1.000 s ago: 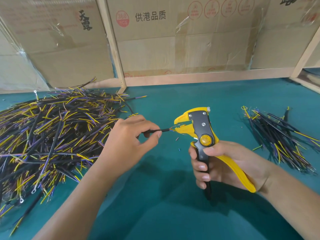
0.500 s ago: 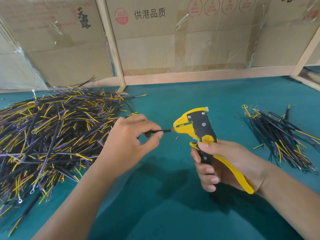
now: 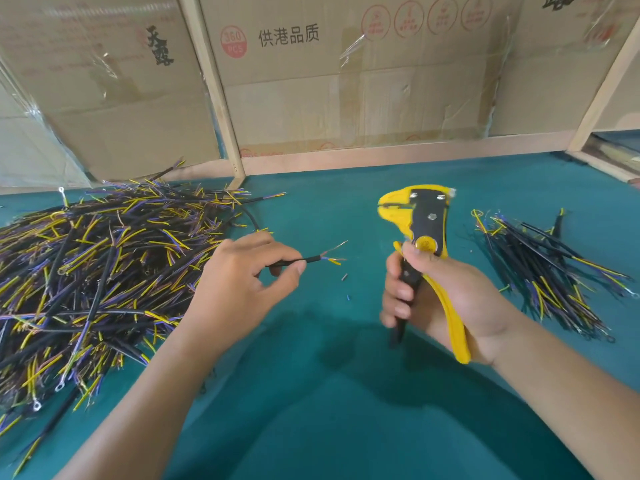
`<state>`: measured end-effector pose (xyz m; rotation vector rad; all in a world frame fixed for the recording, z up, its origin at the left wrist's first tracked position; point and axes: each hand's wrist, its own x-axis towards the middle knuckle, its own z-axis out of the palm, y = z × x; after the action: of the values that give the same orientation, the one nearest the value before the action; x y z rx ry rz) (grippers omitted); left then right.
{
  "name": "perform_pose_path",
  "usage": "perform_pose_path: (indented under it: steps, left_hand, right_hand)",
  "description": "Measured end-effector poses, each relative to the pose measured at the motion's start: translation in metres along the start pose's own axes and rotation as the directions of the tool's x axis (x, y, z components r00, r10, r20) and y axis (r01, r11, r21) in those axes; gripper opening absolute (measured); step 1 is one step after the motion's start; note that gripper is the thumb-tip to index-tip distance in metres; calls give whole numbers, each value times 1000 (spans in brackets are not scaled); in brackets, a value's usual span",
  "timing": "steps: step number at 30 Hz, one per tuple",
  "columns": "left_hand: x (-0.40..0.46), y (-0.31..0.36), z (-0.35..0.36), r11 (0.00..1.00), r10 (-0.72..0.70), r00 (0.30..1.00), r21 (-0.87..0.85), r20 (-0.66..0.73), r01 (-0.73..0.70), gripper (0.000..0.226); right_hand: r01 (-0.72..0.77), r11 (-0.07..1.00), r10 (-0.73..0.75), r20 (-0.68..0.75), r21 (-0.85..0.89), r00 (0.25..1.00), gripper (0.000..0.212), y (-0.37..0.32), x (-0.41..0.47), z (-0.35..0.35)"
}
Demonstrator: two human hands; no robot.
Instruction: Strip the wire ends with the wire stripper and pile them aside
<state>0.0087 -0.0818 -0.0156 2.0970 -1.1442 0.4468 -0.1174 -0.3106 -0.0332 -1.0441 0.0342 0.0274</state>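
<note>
My left hand (image 3: 239, 289) pinches a black wire (image 3: 313, 259) between thumb and forefinger. Its free end points right, with bare strands and short yellow and blue inner cores showing. My right hand (image 3: 446, 299) grips the handles of the yellow and black wire stripper (image 3: 424, 226), held upright with its jaws facing left. A gap separates the wire tip from the jaws. A big heap of black wires (image 3: 93, 271) with yellow and purple cores covers the table's left side. A smaller pile of wires (image 3: 547, 268) lies to the right.
The table has a teal cloth (image 3: 329, 410). Small bits of cut insulation (image 3: 344, 277) lie between my hands. Cardboard boxes (image 3: 346, 81) and wooden posts (image 3: 214, 91) stand along the back edge.
The wire end was in the stripper's jaws; now it is out, with bare ends showing. My right hand has lifted the stripper up and to the right, away from the wire.
</note>
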Motion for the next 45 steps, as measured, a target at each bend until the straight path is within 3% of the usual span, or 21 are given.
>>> perform_pose_path:
  steps: [2,5,8,11,16,19,22,25,33,40,45]
  left_hand:
    - [-1,3,2,1000,19,999,2,27,-19,17]
    - [-3,9,7,997,66,993,28,95,-69,23]
    - [-5,13,11,995,85,989,34,123,-89,24]
    - [-6,16,13,995,91,991,24,101,-93,25]
    - [-8,20,19,994,98,993,47,73,-102,26]
    - [-9,22,21,991,113,992,66,54,-117,25]
    - [-9,22,21,989,117,993,92,31,-119,25]
    - [-8,22,18,989,110,994,101,18,-111,26]
    - [-5,20,14,989,107,994,101,12,-108,27]
    - [-6,14,18,993,107,994,44,-22,-106,24]
    - [-6,13,21,996,44,998,-75,-39,-46,22]
  right_hand:
    - [81,996,-84,-81,-41,993,22,0,3,-2]
    - [123,903,-208,-169,-411,963,14,-1,4,-5]
    - [126,763,-250,-110,-633,962,19,0,2,-2]
    - [123,698,-240,-69,-706,968,23,1,-1,4]
    - [124,780,-244,-115,-613,963,16,7,-2,8]
    - [109,773,-239,-127,-625,963,3,7,-3,9]
    - [111,775,-231,-116,-623,966,14,6,-3,10]
    - [103,775,-227,-123,-624,966,4,5,-3,9]
    - [107,779,-207,-92,-617,974,12,3,-3,4]
    - [119,901,-197,-149,-417,969,12,2,2,-2]
    - [-1,999,12,-223,50,975,17,5,9,-4]
